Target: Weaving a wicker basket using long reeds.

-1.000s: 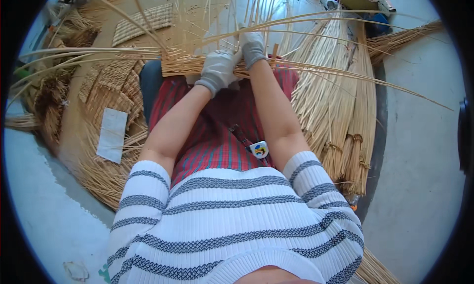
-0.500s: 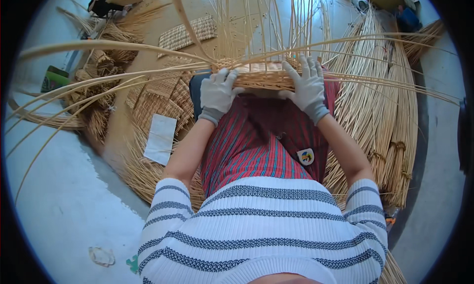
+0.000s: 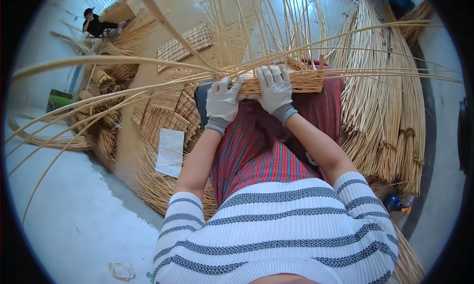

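Observation:
A partly woven wicker basket (image 3: 308, 82) rests over my knees on a red striped cloth (image 3: 266, 160), with long loose canes (image 3: 113, 94) radiating sideways and upward. My left hand (image 3: 223, 102), in a white glove with grey cuff, grips the basket's near side at its left part, fingers bent over the weave. My right hand (image 3: 275, 90), gloved the same way, is close beside it, fingers over the upper edge and thumb toward the middle. The weave under both hands is partly hidden.
Bundled pale stalks (image 3: 377, 101) lie at right, a dark blue item (image 3: 395, 203) near them. At left are woven mats (image 3: 160, 113), a white sheet (image 3: 169, 150), straw bundles (image 3: 106, 81) and a green box (image 3: 61, 101). A person in black (image 3: 96, 22) sits at the upper left.
Since half a second ago, my right hand has slid left along the basket, closer to my left hand. A second ago both hands were higher, my right near the upright canes.

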Motion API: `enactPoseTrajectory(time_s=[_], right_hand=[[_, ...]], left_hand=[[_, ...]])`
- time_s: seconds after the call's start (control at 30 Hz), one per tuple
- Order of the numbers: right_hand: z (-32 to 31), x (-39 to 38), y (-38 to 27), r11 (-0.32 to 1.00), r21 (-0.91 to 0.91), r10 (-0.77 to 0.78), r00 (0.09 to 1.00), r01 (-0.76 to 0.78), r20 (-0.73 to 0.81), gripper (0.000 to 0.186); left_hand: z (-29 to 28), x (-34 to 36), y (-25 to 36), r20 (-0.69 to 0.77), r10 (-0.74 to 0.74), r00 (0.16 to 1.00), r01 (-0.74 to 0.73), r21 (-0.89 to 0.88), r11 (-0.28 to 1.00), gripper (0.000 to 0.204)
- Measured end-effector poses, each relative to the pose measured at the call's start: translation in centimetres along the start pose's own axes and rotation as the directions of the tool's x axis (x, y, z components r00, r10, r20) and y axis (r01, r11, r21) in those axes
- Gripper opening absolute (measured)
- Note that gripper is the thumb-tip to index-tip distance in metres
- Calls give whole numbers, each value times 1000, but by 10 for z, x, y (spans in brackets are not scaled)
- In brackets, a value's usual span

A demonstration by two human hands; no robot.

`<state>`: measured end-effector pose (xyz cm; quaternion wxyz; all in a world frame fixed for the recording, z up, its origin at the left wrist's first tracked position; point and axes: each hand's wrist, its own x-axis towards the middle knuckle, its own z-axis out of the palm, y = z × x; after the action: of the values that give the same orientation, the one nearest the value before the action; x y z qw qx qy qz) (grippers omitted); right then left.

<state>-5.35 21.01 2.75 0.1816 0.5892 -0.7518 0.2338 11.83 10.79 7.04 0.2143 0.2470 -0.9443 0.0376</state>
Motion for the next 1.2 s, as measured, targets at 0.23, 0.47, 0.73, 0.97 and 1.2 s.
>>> enactPoseTrajectory(time_s=[0.23,0.47,0.73,0.97,1.2], right_hand=[[-4,8,-7,999,-46,24,997,-28,-68,79],[-1,15,2,999,-33,-39,987,34,-156,50],[-49,-4,6,986,163,-44,999,39,25,61],[-178,-105,40,853,450,-31,834,-265,550,31],[-171,-180,26,961,276,-70,943,-24,326,51]], left_hand=[[1,8,-4,-4,24,1000,-24,30,999,58],[13,8,-2,-96,-8,995,11,33,999,61],[4,-21,-12,-193,-86,977,67,-106,992,48],[6,-45,-27,-165,-337,927,294,-238,926,39],[22,-47,-29,-164,-424,891,342,-374,862,34]])
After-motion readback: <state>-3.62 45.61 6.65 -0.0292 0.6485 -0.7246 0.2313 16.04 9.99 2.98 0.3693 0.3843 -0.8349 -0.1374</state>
